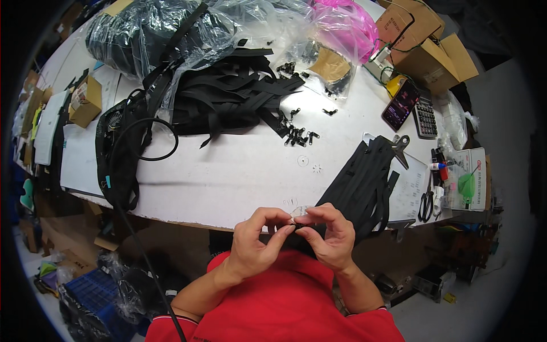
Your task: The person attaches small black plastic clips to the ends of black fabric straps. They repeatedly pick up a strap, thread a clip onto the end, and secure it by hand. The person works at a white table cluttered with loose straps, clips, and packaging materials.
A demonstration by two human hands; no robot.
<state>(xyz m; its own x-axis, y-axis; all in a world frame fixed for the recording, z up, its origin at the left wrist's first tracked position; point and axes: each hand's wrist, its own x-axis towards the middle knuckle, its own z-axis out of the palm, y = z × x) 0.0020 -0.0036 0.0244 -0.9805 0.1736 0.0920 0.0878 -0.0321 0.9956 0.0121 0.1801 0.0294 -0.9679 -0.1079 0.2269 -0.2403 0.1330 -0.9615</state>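
Observation:
Close to my body, just off the table's front edge, my left hand (259,238) and my right hand (332,239) meet fingertip to fingertip. Both are closed in a pinch on a small black zipper part (298,226); the fingers cover most of it, so I cannot tell whether it is a slider or a tape end. Right of the hands, a bundle of long black zipper tapes (359,179) lies under a metal bulldog clip (401,149) and hangs over the edge. Loose black zipper sliders (297,135) are scattered farther back on the white table (228,188).
A heap of black tapes (225,97) and plastic-wrapped bags (154,37) fill the back left. A black cable (139,242) runs past my left arm. To the right are a phone (400,105), a calculator (425,115), black scissors (426,204) and cardboard boxes (441,62).

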